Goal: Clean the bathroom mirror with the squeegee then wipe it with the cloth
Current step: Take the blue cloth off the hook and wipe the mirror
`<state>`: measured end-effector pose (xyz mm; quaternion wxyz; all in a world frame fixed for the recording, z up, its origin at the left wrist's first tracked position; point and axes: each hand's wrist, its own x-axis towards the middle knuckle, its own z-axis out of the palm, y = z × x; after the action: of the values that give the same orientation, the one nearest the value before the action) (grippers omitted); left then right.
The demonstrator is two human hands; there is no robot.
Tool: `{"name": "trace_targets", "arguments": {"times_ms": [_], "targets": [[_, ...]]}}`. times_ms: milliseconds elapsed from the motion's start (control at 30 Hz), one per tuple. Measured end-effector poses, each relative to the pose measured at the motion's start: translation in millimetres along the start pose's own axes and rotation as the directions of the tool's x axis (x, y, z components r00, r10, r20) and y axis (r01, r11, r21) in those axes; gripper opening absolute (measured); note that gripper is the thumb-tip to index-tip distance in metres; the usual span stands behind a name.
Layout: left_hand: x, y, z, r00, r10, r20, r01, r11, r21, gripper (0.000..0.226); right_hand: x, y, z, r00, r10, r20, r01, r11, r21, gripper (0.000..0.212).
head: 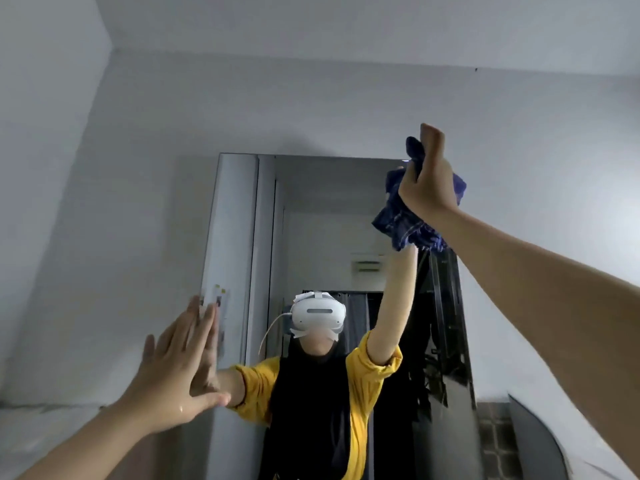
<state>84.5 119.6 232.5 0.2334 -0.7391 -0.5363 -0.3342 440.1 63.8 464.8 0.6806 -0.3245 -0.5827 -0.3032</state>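
Blue cloth (405, 216) bunched tight in the right hand (427, 178), pressed at the mirror (311, 202) top corner, left hand (173, 372) flat and spread on its left edge, mirror bottom cut off.

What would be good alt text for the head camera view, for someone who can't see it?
A person's right hand presses a bunched dark blue cloth against the top right corner of a tall wall mirror, while the open left hand rests flat at its left edge.
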Motion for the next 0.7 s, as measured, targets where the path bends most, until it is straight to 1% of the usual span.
{"name": "trace_targets", "arguments": {"times_ms": [33,67,133,167,200,267,333,400,467,533,600,633,667,700], "targets": [[2.6,-4.3,2.0,1.000,0.001,0.007,-0.001,1.000,-0.015,0.137,1.1,8.4,9.6,1.000,0.005,-0.011,-0.005,0.999,-0.043,0.047],[5.1,-8.2,4.1,1.000,0.006,0.007,-0.005,0.999,-0.040,0.137,1.1,16.2,19.2,0.999,0.005,-0.043,-0.011,0.991,-0.136,0.043],[8.9,-11.9,6.1,1.000,0.022,-0.002,-0.022,0.998,-0.063,0.136,2.8,25.7,33.2,0.989,0.013,-0.149,-0.072,0.914,-0.400,0.034],[9.2,-13.0,7.6,1.000,0.029,-0.004,-0.029,0.997,-0.065,0.135,3.9,25.6,36.7,0.981,0.034,-0.191,-0.123,0.871,-0.475,0.029],[8.9,-13.3,8.3,0.999,0.036,-0.015,-0.037,0.997,-0.074,0.135,4.3,23.0,38.6,0.975,0.068,-0.210,-0.168,0.847,-0.505,0.030],[6.4,-13.0,8.6,0.998,0.039,-0.042,-0.044,0.992,-0.119,0.133,-0.3,15.3,38.3,0.971,0.157,-0.179,-0.228,0.835,-0.501,0.035],[3.7,-11.4,9.1,0.999,0.028,-0.045,-0.034,0.991,-0.131,0.134,-7.7,14.1,39.6,0.971,0.222,-0.089,-0.236,0.833,-0.501,0.042],[2.6,-9.3,9.3,0.999,0.010,-0.050,-0.016,0.991,-0.131,0.138,-13.6,16.7,38.7,0.974,0.225,0.038,-0.174,0.839,-0.515,0.057],[2.0,-7.4,9.6,0.998,0.006,-0.061,-0.014,0.990,-0.141,0.134,-15.2,19.1,33.9,0.966,0.211,0.146,-0.110,0.855,-0.507,0.072],[1.0,-6.5,9.4,0.998,0.004,-0.067,-0.013,0.989,-0.147,0.131,-16.4,21.1,27.5,0.963,0.184,0.199,-0.072,0.881,-0.468,0.076],[-0.2,-5.1,8.7,0.998,-0.004,-0.064,-0.005,0.991,-0.137,0.133,-22.2,23.4,25.9,0.974,0.127,0.185,-0.026,0.882,-0.470,0.066],[-0.5,-4.5,8.8,0.998,-0.015,-0.067,0.007,0.992,-0.129,0.134,-26.9,23.1,28.8,0.984,0.108,0.140,-0.024,0.864,-0.503,0.059],[-0.7,-4.1,9.1,0.997,-0.029,-0.072,0.020,0.992,-0.121,0.135,-31.7,20.9,34.9,0.991,0.114,0.070,-0.059,0.838,-0.543,0.053],[-0.7,-3.7,9.1,0.996,-0.042,-0.073,0.033,0.993,-0.112,0.136,-35.8,16.1,42.5,0.986,0.163,-0.014,-0.143,0.814,-0.564,0.051]]}}
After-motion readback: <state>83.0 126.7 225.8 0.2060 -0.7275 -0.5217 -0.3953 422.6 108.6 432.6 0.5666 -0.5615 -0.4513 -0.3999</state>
